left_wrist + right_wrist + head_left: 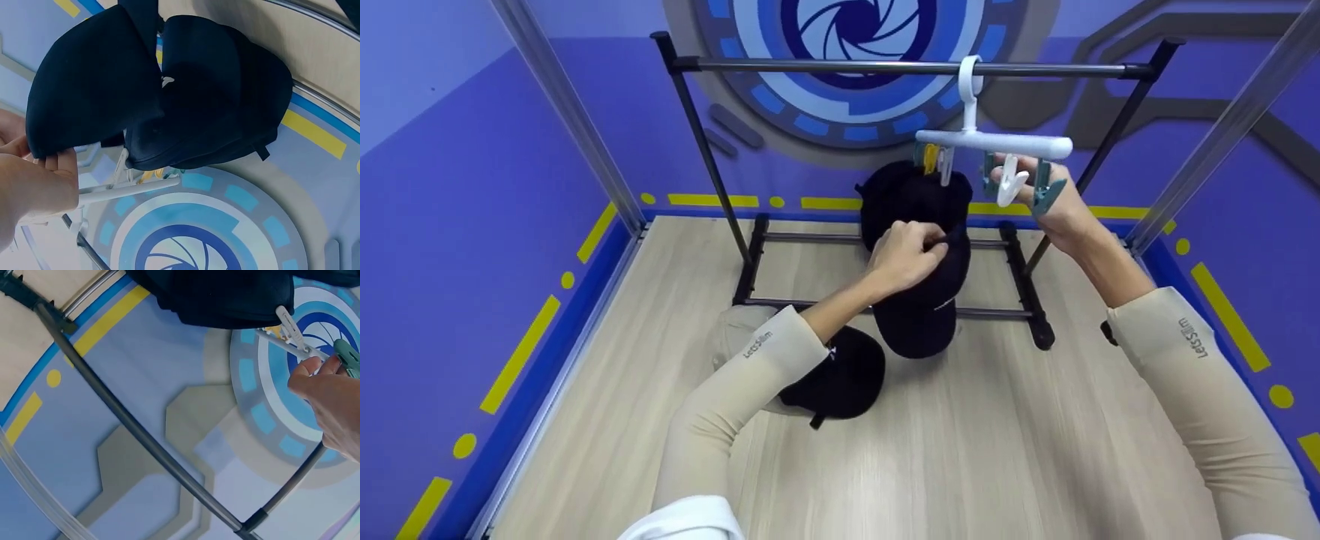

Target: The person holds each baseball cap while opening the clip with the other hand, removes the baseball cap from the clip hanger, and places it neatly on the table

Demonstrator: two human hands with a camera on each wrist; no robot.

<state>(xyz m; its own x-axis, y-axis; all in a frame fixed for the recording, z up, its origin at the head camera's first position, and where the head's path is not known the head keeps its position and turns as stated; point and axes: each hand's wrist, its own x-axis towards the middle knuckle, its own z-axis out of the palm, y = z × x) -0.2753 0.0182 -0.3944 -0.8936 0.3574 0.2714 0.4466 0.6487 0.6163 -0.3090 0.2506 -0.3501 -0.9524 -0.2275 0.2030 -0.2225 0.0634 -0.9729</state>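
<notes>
A black cap (926,285) is near the centre of the head view, its edge pinched by the left hand (904,255). At upper right, the right hand (1061,206) pinches a green clip (988,171) on a white hanger (997,142) hooked over a rack (840,67).

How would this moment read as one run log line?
left hand: grips black fabric cap | right hand: at white and teal spring clips | white bar-shaped hanger: hooked over dark round metal rail
</notes>
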